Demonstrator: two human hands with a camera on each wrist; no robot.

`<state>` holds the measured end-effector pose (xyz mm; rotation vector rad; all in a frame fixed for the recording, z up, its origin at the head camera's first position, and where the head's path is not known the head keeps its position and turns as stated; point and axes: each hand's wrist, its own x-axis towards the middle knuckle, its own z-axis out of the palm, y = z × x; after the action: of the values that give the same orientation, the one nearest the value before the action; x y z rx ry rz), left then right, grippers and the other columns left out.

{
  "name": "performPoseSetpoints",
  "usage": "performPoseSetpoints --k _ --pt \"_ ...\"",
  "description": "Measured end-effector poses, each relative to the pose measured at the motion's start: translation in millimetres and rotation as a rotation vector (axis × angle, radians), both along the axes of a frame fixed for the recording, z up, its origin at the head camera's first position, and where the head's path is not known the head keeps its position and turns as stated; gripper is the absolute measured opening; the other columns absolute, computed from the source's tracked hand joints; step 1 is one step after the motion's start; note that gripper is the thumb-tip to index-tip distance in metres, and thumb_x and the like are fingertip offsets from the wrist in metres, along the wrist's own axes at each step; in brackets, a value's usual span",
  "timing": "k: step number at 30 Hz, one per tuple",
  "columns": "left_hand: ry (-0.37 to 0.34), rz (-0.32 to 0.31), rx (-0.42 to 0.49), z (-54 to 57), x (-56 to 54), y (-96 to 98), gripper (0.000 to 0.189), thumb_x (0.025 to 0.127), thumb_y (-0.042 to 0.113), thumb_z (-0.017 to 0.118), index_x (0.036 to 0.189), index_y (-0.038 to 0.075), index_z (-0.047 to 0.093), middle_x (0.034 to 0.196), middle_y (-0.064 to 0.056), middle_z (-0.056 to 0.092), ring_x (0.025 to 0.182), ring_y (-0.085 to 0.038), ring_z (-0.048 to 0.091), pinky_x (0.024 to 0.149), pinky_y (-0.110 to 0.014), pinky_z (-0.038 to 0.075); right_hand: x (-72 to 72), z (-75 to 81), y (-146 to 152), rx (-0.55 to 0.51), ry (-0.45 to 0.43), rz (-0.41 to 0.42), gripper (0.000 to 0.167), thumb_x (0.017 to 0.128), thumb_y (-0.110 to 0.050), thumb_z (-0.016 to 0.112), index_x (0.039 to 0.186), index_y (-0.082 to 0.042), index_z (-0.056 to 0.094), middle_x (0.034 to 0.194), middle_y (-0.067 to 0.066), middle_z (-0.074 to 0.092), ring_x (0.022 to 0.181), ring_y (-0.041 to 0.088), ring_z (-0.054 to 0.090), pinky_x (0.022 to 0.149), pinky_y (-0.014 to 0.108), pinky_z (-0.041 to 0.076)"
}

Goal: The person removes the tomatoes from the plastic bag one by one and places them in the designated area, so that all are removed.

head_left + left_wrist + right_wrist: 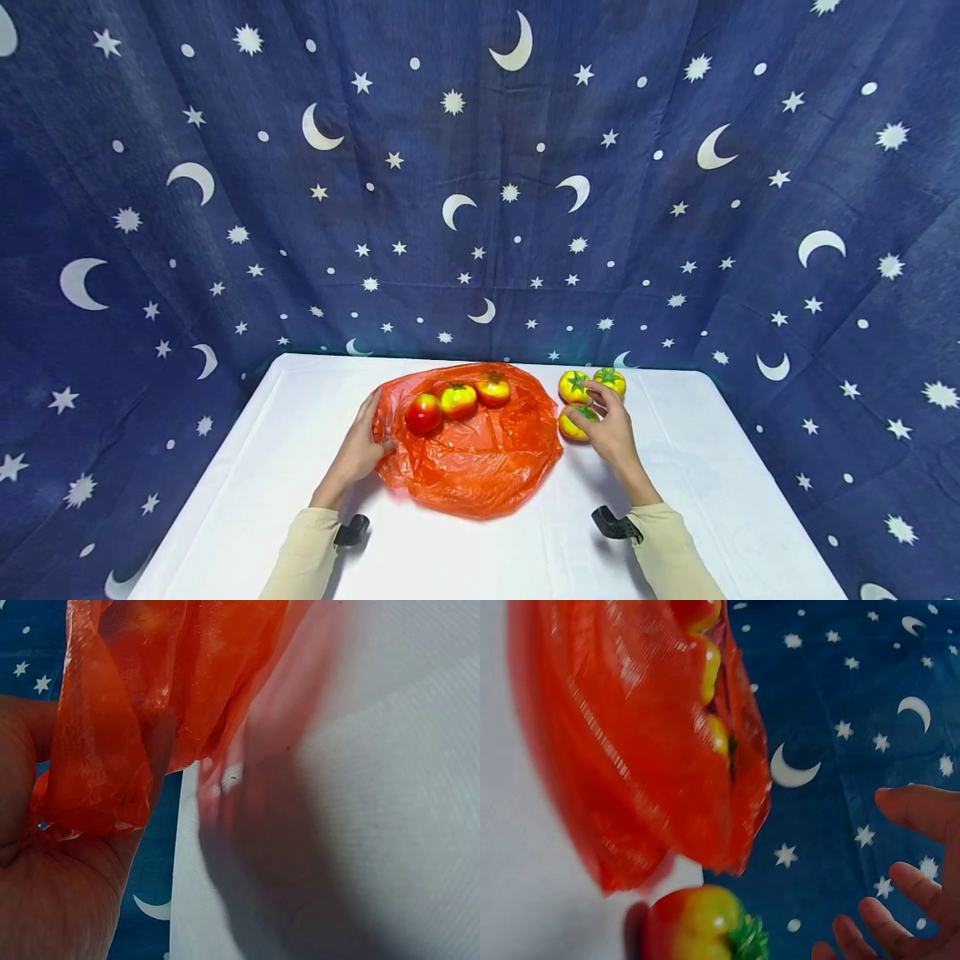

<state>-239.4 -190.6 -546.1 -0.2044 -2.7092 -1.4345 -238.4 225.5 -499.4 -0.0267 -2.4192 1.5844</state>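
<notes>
An orange-red plastic bag (pixel 480 475) lies spread on the table, with three red-and-yellow tomatoes (pixel 459 402) inside its opening. My left hand (pixel 362 446) holds the bag's left edge; in the left wrist view the thin film (pixel 105 750) hangs between thumb and fingers. Right of the bag sit three more tomatoes with green leafy tops. Over the front one (pixel 576 423) is my right hand (pixel 611 429), thumb beside it and fingers spread apart. The right wrist view has that tomato (pixel 701 926) at the bottom, close to the thumb.
The two other loose tomatoes, a back left one (pixel 573 386) and a back right one (pixel 611 381), sit just behind the right hand. A white cloth covers the table (pixel 705 483). Behind it hangs a dark blue curtain (pixel 420 208) with moons and stars.
</notes>
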Motion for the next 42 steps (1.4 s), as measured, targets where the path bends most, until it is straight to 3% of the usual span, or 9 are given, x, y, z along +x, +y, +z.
performPoseSetpoints --k 9,19,26,32,38,42 --pt "-0.030 -0.005 0.010 2.3 1.0 0.5 0.101 0.076 -0.008 0.069 0.158 0.011 0.014 0.164 -0.015 0.014 0.149 -0.044 0.019 0.119 -0.057 0.021 9.8 19.6 -19 -0.044 0.016 0.065 0.054 0.082 -0.005 0.074 0.132 -0.003 0.054 0.136 0.021 0.053 0.127 0.038 0.051 0.111 0.054 0.040" --pt "-0.008 -0.003 0.003 2.5 1.1 1.1 0.101 0.076 -0.009 0.069 0.158 0.009 0.014 0.164 -0.017 0.014 0.148 -0.046 0.021 0.119 -0.058 0.021 16.1 23.3 -36 -0.025 0.068 0.138 0.054 0.083 -0.015 0.078 0.131 -0.006 0.056 0.133 0.018 0.056 0.127 0.036 0.055 0.109 0.054 0.043" --pt "-0.010 -0.003 0.002 4.4 0.5 1.6 0.101 0.076 -0.009 0.069 0.158 0.010 0.014 0.163 -0.017 0.015 0.148 -0.046 0.021 0.119 -0.058 0.021 16.1 32.2 -51 -0.091 0.038 0.181 0.056 0.083 -0.011 0.077 0.133 -0.003 0.054 0.137 0.020 0.054 0.129 0.041 0.052 0.109 0.053 0.043" --pt "0.005 -0.001 0.006 5.4 0.3 1.6 0.100 0.076 -0.009 0.069 0.158 0.009 0.015 0.163 -0.018 0.015 0.147 -0.046 0.022 0.118 -0.059 0.022 13.4 29.7 -60 -0.131 0.028 0.242 0.057 0.083 -0.012 0.077 0.134 -0.004 0.053 0.136 0.023 0.055 0.127 0.045 0.053 0.104 0.055 0.047" --pt "-0.019 -0.005 0.002 6.2 1.2 0.5 0.100 0.078 -0.008 0.069 0.158 0.009 0.013 0.164 -0.017 0.014 0.148 -0.045 0.021 0.120 -0.057 0.021 16.7 31.0 -71 -0.134 0.018 0.280 0.054 0.083 -0.007 0.076 0.132 -0.003 0.055 0.136 0.017 0.056 0.126 0.037 0.055 0.105 0.053 0.046" --pt "-0.023 -0.008 0.004 6.8 1.6 0.3 0.100 0.078 -0.008 0.069 0.158 0.009 0.013 0.164 -0.016 0.014 0.148 -0.045 0.021 0.120 -0.057 0.021 23.6 37.1 -82 -0.081 0.016 0.295 0.050 0.084 -0.005 0.074 0.131 -0.002 0.056 0.134 0.018 0.056 0.126 0.035 0.056 0.105 0.051 0.046"
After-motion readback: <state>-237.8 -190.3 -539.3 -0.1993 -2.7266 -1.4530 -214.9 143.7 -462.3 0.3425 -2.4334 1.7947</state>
